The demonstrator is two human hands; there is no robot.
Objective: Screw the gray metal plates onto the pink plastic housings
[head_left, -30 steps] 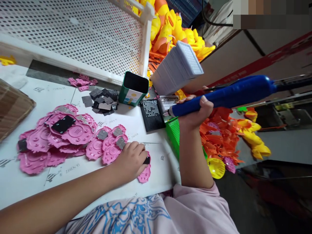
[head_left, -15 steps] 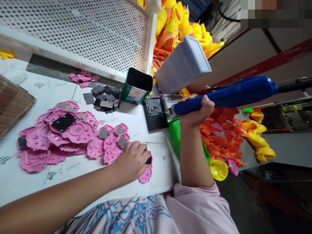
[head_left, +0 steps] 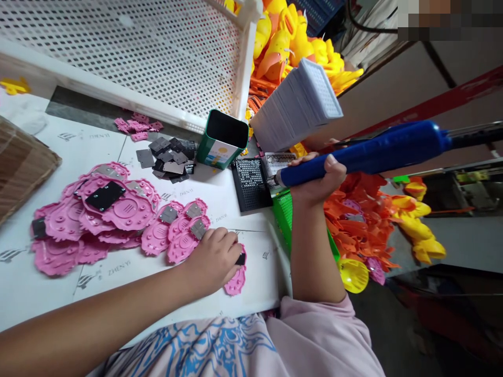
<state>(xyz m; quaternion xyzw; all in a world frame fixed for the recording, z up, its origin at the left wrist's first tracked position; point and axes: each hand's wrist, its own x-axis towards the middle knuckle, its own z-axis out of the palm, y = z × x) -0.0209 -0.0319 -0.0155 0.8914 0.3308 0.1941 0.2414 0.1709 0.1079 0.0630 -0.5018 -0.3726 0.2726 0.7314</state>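
Observation:
My left hand (head_left: 215, 259) rests on the table with its fingers curled over a pink plastic toy part (head_left: 234, 284). A small black cover shows on that part, and the hand hides much of the rest. A blue electric screwdriver (head_left: 369, 152) is gripped in my right hand (head_left: 320, 186), lying almost level. Its tip reaches the right edge of a black perforated screw tray (head_left: 253, 200); whether it touches a screw I cannot tell. Left of my left hand lie more pink parts (head_left: 126, 212), some fitted with black or grey covers.
Loose dark plates (head_left: 172, 157) lie beside a green tin (head_left: 222, 144). Behind stand a large white perforated crate (head_left: 157, 57) and a stack of pale trays (head_left: 293, 110). A green basket (head_left: 283, 214) and orange parts (head_left: 357, 230) are on the right, a cardboard box (head_left: 23, 162) at left.

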